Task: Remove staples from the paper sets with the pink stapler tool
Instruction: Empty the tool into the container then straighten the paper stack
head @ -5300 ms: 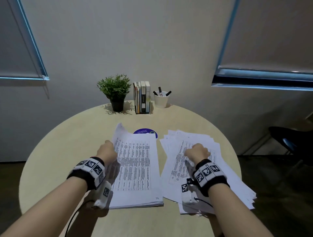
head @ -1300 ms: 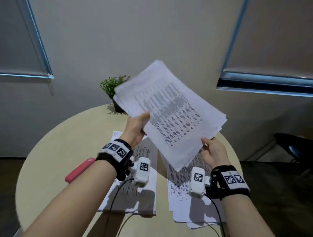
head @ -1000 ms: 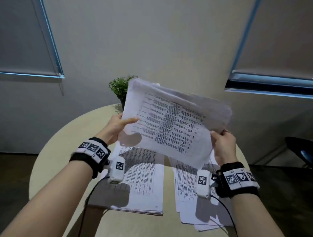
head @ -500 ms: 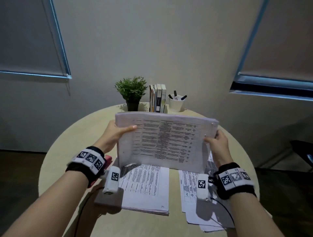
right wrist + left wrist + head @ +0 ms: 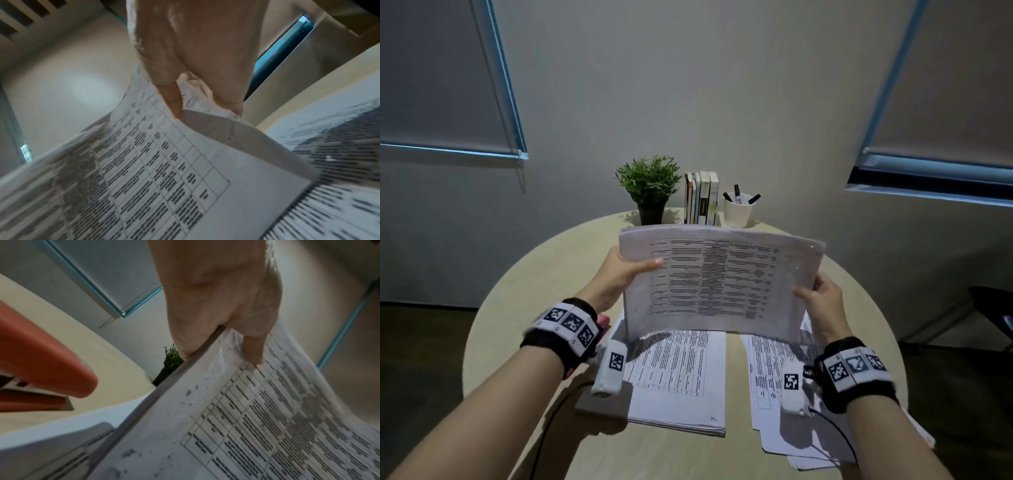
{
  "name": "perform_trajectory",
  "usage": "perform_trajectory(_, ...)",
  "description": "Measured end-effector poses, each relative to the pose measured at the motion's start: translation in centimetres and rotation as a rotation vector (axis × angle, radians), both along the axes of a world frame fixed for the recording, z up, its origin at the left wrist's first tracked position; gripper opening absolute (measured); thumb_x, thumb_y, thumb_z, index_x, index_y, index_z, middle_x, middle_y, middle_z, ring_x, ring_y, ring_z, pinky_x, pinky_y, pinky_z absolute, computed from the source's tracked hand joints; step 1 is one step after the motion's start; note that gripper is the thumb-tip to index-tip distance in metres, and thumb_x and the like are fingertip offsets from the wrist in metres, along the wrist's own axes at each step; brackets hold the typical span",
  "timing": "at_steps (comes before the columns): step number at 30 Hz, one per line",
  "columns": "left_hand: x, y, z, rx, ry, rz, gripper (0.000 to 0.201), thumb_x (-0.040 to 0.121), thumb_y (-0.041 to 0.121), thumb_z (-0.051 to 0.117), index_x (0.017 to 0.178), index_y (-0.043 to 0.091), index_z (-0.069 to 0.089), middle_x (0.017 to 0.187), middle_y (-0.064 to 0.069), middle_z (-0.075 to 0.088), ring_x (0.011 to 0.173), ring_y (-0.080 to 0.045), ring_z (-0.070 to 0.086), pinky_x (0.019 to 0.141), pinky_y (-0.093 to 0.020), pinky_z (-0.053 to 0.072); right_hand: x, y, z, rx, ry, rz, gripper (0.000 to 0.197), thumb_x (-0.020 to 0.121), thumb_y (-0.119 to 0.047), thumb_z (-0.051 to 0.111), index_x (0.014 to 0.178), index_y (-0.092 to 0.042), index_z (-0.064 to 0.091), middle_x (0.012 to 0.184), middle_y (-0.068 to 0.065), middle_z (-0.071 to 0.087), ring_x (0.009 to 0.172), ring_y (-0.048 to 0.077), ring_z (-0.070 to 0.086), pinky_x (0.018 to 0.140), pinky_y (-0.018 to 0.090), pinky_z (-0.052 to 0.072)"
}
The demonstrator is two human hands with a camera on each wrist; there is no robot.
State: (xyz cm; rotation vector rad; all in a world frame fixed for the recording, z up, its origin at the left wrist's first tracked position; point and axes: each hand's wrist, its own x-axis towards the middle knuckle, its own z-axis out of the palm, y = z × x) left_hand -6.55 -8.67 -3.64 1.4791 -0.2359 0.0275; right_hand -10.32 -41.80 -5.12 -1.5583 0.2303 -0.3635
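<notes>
Both hands hold one paper set [image 5: 717, 284] upright on its long edge above the middle of the tabletop [image 5: 544, 274], its bottom edge down on or just over the sheets lying there (I cannot tell whether it touches). The left hand [image 5: 619, 274] pinches the set's left edge, thumb across the printed face and fingers behind; the right hand [image 5: 822, 301] pinches the right edge the same way, thumb in front. Held like this, edge down between two grips, the set is most likely being squared up so its sheets line up before it is laid down.

The stapler [image 5: 41, 356] lies on the tabletop toward its left edge, just beside the left stack [image 5: 678, 370] and mostly hidden under the left wrist in the head view; neither hand touches it. It sits close to the left hand, within easy reach once a hand is free.

A looser right stack [image 5: 774, 377] is spread toward the near right edge. At the far edge stand a plant [image 5: 649, 185], books [image 5: 702, 198] and a cup [image 5: 738, 212] of pens, well apart from the work. No staple is clear enough to point out.
</notes>
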Motion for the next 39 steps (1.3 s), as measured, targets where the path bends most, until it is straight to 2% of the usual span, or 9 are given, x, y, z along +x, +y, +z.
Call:
perform_trajectory(6, 0.0, -0.7, 0.8, 0.037, -0.064, 0.068, 0.026, 0.083, 0.008, 0.068, 0.108, 0.004, 0.067, 0.102, -0.01, 0.074, 0.093, -0.023, 0.071, 0.084, -0.039, 0.057, 0.2, 0.5, 1.3, 0.025, -0.051, 0.008, 0.02, 0.086, 0.007, 0.06, 0.099, -0.007, 0.064, 0.097, 0.008, 0.071, 0.083, 0.022, 0.069, 0.071, 0.034, 0.057)
perform_trajectory(14, -0.2, 0.0, 0.9, -0.001, -0.033, -0.026, 0.069, 0.05, 0.036, 0.09, 0.109, 0.006, 0.069, 0.103, -0.011, 0.073, 0.092, -0.023, 0.071, 0.081, -0.036, 0.058, -0.1, -0.2, 1.7, 0.008, -0.07, -0.005, 0.043, 0.082, 0.015, 0.059, 0.118, -0.009, 0.05, 0.104, 0.008, 0.065, 0.096, 0.023, 0.063, 0.086, 0.04, 0.054)
perform_trajectory(18, -0.4, -1.4, -0.6, 0.118, -0.027, 0.066, 0.03, 0.083, 0.008, 0.069, 0.112, 0.006, 0.065, 0.085, 0.009, 0.076, 0.079, -0.005, 0.071, 0.078, -0.03, 0.059, -0.2, 0.6, 1.1, -0.106, -0.021, -0.064, 0.069, 0.08, 0.012, 0.061, 0.138, -0.014, 0.034, 0.128, 0.014, 0.051, 0.111, 0.023, 0.055, 0.095, 0.045, 0.049)
perform_trajectory(23, -0.6, -2.9, 3.1, 0.258, -0.212, 0.018, 0.02, 0.089, -0.004, 0.057, 0.107, -0.01, 0.065, 0.095, -0.01, 0.072, 0.083, -0.012, 0.07, 0.071, -0.025, 0.057, -0.4, 1.9, 5.5, -0.836, -0.229, -0.224, 0.085, 0.079, -0.006, 0.069, 0.15, -0.022, 0.026, 0.153, 0.004, 0.029, 0.146, 0.021, 0.019, 0.121, 0.049, 0.002)
perform_trajectory(26, -1.0, -4.7, 6.1, 0.43, -0.333, -0.043, 0.017, 0.09, 0.003, 0.059, 0.101, -0.007, 0.068, 0.097, -0.018, 0.072, 0.086, -0.027, 0.071, 0.074, -0.037, 0.06, -0.2, 3.2, 7.7, -1.126, -0.117, -0.07, 0.067, 0.084, -0.017, 0.068, 0.143, -0.029, 0.039, 0.143, -0.002, 0.045, 0.141, 0.016, 0.031, 0.113, 0.047, -0.019)
perform_trajectory(28, -1.3, -5.6, 7.9, 0.483, -0.418, -0.02, 0.014, 0.089, 0.006, 0.063, 0.094, -0.005, 0.071, 0.091, -0.017, 0.073, 0.081, -0.026, 0.071, 0.069, -0.038, 0.06, 0.2, 3.0, 8.3, -1.097, -0.095, -0.041, 0.031, 0.088, -0.014, 0.062, 0.117, -0.027, 0.063, 0.113, 0.002, 0.065, 0.111, 0.022, 0.054, 0.119, 0.053, 0.005)
perform_trajectory(30, -1.2, -5.6, 8.9, 0.404, -0.486, 0.105, 0.014, 0.085, 0.007, 0.069, 0.098, 0.004, 0.073, 0.093, -0.009, 0.074, 0.081, -0.013, 0.071, 0.068, -0.03, 0.056, 0.3, 2.3, 8.8, -0.876, -0.147, 0.018, 0.022, 0.089, -0.005, 0.058, 0.082, -0.025, 0.066, 0.082, 0.003, 0.066, 0.08, 0.022, 0.056, 0.09, 0.039, 0.046)
perform_trajectory(33, -0.3, -4.3, 8.7, 0.264, -0.443, 0.364, 0.068, 0.077, 0.019, 0.079, 0.137, 0.015, 0.048, 0.134, 0.0, 0.056, 0.119, -0.005, 0.053, 0.098, -0.023, 0.042, -0.2, 1.0, 9.8, -0.594, -0.226, 0.031, 0.029, 0.087, 0.007, 0.056, 0.076, -0.019, 0.065, 0.068, 0.0, 0.062, 0.06, 0.009, 0.057, 0.055, 0.019, 0.044)
perform_trajectory(39, -0.4, -4.7, 4.6, -0.132, 0.003, -0.061, 0.081, 0.074, 0.022, 0.076, 0.142, 0.005, 0.037, 0.117, -0.007, 0.067, 0.101, -0.013, 0.067, 0.093, -0.033, 0.048, -0.9, 1.5, 9.2, -0.134, -0.142, 0.132, 0.017, 0.089, 0.003, 0.062, 0.104, -0.002, 0.069, 0.075, -0.003, 0.075, 0.069, 0.008, 0.07, 0.063, 0.02, 0.055)
